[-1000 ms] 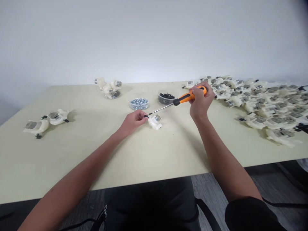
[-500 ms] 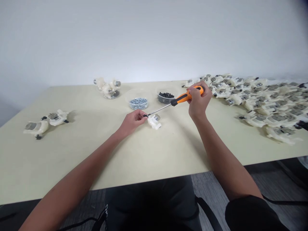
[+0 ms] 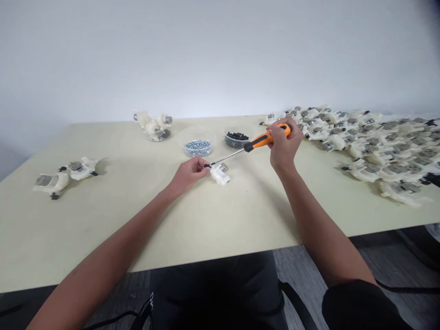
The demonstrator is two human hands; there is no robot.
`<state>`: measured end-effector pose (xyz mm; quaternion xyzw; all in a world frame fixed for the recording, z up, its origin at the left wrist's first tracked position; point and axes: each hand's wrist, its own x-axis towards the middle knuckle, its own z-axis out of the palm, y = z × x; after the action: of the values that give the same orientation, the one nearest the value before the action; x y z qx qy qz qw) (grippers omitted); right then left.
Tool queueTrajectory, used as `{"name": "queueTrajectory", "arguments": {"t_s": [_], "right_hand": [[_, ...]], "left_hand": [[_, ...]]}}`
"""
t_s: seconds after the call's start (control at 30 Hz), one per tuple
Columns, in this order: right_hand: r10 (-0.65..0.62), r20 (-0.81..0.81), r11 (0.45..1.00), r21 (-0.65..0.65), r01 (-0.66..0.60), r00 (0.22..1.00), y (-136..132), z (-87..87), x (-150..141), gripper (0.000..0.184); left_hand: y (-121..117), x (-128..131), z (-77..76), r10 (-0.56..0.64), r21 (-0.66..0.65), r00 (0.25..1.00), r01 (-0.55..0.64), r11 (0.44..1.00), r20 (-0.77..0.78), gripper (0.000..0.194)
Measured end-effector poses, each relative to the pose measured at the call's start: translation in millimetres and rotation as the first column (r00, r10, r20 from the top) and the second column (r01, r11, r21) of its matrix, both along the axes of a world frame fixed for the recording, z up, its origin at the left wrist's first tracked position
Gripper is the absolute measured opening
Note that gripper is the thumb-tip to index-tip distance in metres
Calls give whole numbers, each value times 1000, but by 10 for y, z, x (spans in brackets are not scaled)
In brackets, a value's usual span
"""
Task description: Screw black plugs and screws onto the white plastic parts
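Note:
In front of me on the table, my left hand (image 3: 189, 175) pinches a small black piece (image 3: 206, 165) at the upper left end of a white plastic part (image 3: 219, 175). That part carries a grey metal block (image 3: 224, 167). Wrapped round the orange and black handle of a screwdriver (image 3: 266, 137) is my right hand (image 3: 286, 143). The shaft slants down to the left, and its tip meets the spot where the black piece joins the white part. Too small to tell is whether a screw sits under the tip.
Behind the hands stand a clear tub of silvery screws (image 3: 198, 147) and a tub of small black pieces (image 3: 236, 139). Many similar white parts (image 3: 374, 142) crowd the right side. Two white parts (image 3: 81, 168) lie at the left; a few more (image 3: 153, 123) are piled at the back.

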<state>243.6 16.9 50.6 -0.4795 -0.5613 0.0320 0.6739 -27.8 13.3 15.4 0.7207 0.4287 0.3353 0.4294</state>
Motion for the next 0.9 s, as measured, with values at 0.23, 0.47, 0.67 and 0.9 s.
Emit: {"name": "queueTrajectory", "arguments": {"t_s": [0.23, 0.47, 0.67, 0.9], "right_hand": [[68, -74, 998, 3, -68, 995, -36, 75, -18, 23], [128, -91, 989, -63, -134, 988, -52, 112, 33, 26], [258, -148, 946, -162, -281, 955, -350, 29, 89, 26], [248, -198, 918, -265, -295, 948, -613, -172, 127, 29]], "left_hand": [[8, 9, -63, 6, 5, 998, -7, 1000, 60, 22], [21, -21, -5, 32, -31, 985, -27, 999, 170, 30], [16, -175, 304, -88, 16, 996, 88, 996, -17, 22], [-10, -135, 246, -80, -40, 995, 83, 996, 61, 22]]}}
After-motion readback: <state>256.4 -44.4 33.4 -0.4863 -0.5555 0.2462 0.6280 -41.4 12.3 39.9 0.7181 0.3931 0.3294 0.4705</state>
